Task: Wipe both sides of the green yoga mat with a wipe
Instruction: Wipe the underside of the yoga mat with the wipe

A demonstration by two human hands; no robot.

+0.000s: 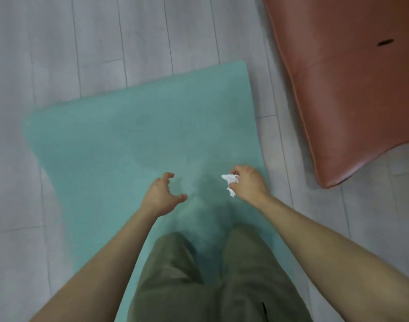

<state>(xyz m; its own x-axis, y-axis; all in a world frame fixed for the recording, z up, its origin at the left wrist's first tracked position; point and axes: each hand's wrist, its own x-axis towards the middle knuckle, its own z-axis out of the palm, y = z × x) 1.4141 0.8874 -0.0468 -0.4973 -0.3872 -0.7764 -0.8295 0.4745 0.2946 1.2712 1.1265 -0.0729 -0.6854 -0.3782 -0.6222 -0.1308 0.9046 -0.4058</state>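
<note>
Pale grey plank floor (106, 43) carries the flat green foam yoga mat (134, 135), person standing on it. Right hand (250, 182) pinches a crumpled white wipe (230, 182); left hand (163, 194) hangs loosely curled, empty. Mat probably light, floppy, grippy: lift by a corner to flip.

The right hand (250, 182) pinches a crumpled white wipe (230, 182), which sticks out just past its fingers (236, 169) toward the left hand (163, 194). The left hand's fingers (168, 175) are spread and loosely curled, holding nothing. Beneath and beyond both sets of fingertips lies the green yoga mat (129, 140), flat on a grey plank floor (82, 43). Olive trousers (175, 275) show behind the wrists. Well beyond the right fingers sits a reddish-brown padded seat (349, 101) (clear of the mat's edge).
</note>
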